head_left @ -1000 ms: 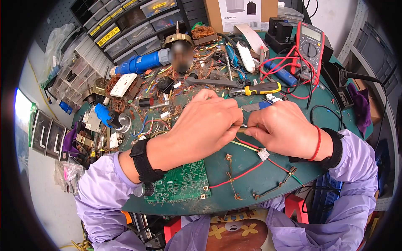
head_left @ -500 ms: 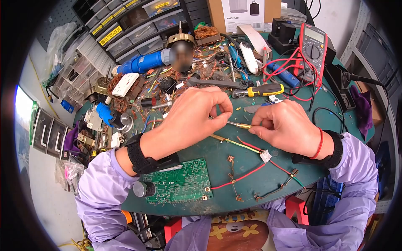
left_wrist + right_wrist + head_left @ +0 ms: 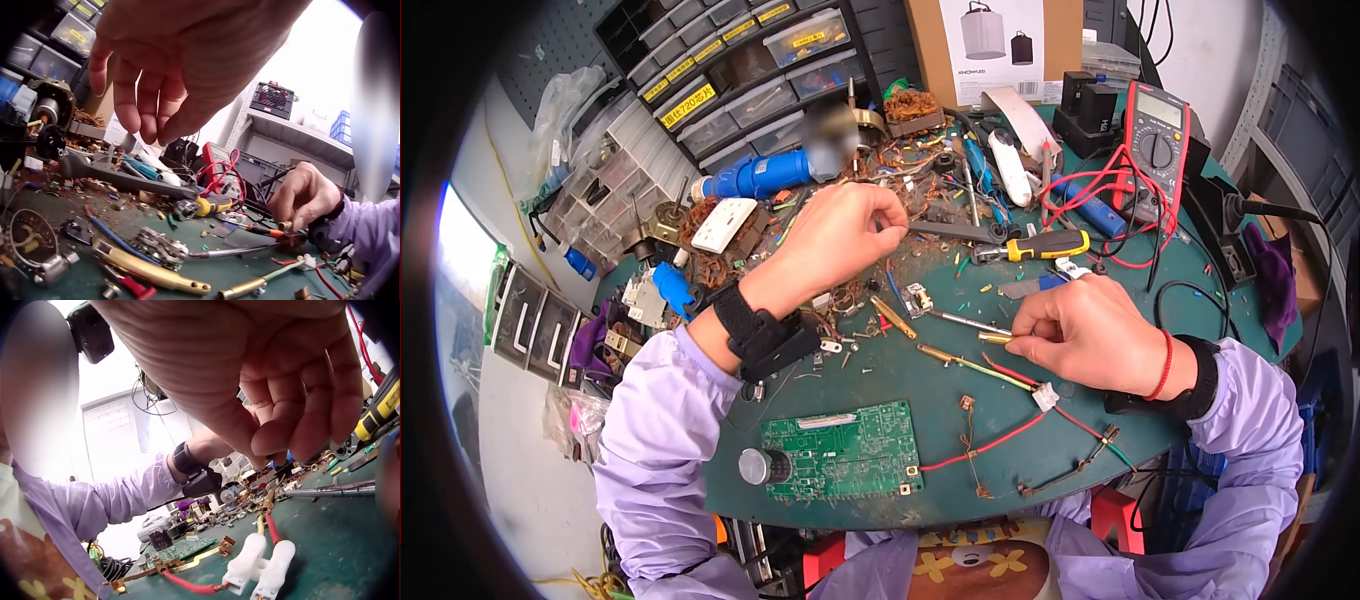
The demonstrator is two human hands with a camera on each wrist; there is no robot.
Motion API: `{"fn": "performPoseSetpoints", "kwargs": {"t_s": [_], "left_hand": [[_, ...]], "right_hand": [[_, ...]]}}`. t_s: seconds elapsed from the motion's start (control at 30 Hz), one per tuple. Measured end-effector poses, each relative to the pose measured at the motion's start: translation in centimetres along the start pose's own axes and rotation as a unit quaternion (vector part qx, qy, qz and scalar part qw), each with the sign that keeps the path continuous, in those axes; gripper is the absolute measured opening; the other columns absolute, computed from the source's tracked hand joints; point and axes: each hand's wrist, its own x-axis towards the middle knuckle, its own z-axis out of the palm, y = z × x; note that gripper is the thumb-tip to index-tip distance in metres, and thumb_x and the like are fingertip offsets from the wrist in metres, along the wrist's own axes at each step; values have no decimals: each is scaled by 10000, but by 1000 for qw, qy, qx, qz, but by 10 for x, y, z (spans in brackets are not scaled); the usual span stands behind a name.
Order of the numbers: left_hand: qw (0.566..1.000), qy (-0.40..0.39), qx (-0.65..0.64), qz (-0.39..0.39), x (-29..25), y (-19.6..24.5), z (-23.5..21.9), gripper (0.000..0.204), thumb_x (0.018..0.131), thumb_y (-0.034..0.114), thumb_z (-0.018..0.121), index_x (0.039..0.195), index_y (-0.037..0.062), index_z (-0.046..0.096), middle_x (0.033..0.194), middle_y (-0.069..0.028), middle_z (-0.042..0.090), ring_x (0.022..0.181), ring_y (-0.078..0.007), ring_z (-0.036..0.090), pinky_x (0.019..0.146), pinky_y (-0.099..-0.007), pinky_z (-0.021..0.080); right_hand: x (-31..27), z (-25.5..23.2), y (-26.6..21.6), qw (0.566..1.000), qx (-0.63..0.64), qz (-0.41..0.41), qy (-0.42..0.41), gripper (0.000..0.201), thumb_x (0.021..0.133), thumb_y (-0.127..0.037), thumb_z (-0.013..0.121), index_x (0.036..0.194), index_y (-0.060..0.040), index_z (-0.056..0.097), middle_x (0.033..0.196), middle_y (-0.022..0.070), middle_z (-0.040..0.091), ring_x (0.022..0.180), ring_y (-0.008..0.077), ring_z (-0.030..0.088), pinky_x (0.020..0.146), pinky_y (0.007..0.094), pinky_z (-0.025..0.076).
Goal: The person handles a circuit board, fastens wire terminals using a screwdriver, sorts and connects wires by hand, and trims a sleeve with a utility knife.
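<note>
My right hand (image 3: 1085, 335) pinches a short brass piece (image 3: 994, 338) between thumb and forefinger, low over the bench. In the left wrist view the brass tip (image 3: 285, 225) pokes out from those fingertips. My left hand (image 3: 830, 235) hovers over the clutter, its fingers loosely bent and nothing between them. Below it lie a brass strip (image 3: 895, 318) and a small metal mechanism (image 3: 917, 298). A thin metal rod (image 3: 968, 322) lies beside the right fingertips. Nearer me, a brass tube (image 3: 940, 353) adjoins a green-yellow wire leading to a white connector (image 3: 1045, 397).
A green circuit board (image 3: 840, 455) lies at the front left. Behind the hands are a yellow-black tool handle (image 3: 1048, 244), a red multimeter (image 3: 1157, 145) and heaped scrap. Drawer bins (image 3: 745, 80) stand at the back; brass contacts on wires (image 3: 1108, 437) lie front right.
My hands have parted: the left moved up and left, away from the right, which keeps the brass piece. The brass strip and small mechanism have come into view between them.
</note>
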Motion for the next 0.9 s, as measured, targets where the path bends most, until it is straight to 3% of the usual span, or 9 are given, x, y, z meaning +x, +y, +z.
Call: {"fn": "performPoseSetpoints", "kwargs": {"t_s": [0.1,0.33,0.53,0.6,0.63,0.73,0.8,0.83,0.9], "left_hand": [[998,-21,-10,-52,6,-8,3,146,786,129,646,836,-5,675,664,-35,625,599,-103,552,568,-283,439],[999,30,34,-16,9,-28,16,169,795,127,646,885,-14,673,684,-65,630,603,-153,567,589,-316,458],[995,-51,47,-70,5,-18,5,206,801,109,635,986,23,660,741,-62,626,655,-161,574,623,-311,461],[997,-8,50,-57,4,-14,7,213,789,77,642,995,25,648,785,-67,622,681,-160,575,648,-308,469],[997,-9,49,-57,1,-10,8,213,789,77,642,995,25,648,785,-67,622,681,-160,575,648,-308,469],[996,51,-69,-2,-8,14,10,224,775,40,648,998,28,638,832,-82,613,715,-166,577,679,-306,473],[993,-1,-80,90,-11,33,7,248,756,34,681,1001,33,641,884,-99,616,752,-183,584,708,-320,476],[988,-21,-70,134,-13,39,7,259,747,51,704,998,35,640,883,-95,620,765,-203,590,714,-332,475],[975,-38,-34,216,-18,51,9,298,712,119,762,975,46,643,886,-76,633,798,-264,598,729,-365,469]], "right_hand": [[0,-1,0,1000,-4,2,-6,112,768,-169,699,763,-58,685,617,106,632,578,294,617,526,394,440],[-1,-3,-1,1000,-11,6,-15,114,772,-173,698,771,-59,690,622,108,635,584,293,619,531,394,441],[0,-2,2,1000,7,15,-17,117,778,-168,697,770,-52,689,626,109,639,595,286,630,543,386,453],[0,1,4,1000,9,-9,6,100,783,-139,714,789,-43,690,582,66,609,477,180,542,481,316,391],[0,1,4,1000,9,-8,5,100,783,-139,714,789,-43,690,582,66,609,477,180,542,481,316,391],[1,0,5,1000,8,-2,5,106,788,-135,711,791,-32,687,591,77,615,482,172,543,489,315,401],[2,0,5,999,44,-2,8,112,786,-130,710,794,-22,683,595,93,609,482,161,534,497,318,410],[3,-2,3,999,51,1,-4,116,813,-118,696,800,-5,678,583,67,598,494,113,520,496,291,411],[6,0,5,995,100,21,-13,137,806,-142,688,775,-9,678,601,89,615,517,161,565,517,322,434]]}}
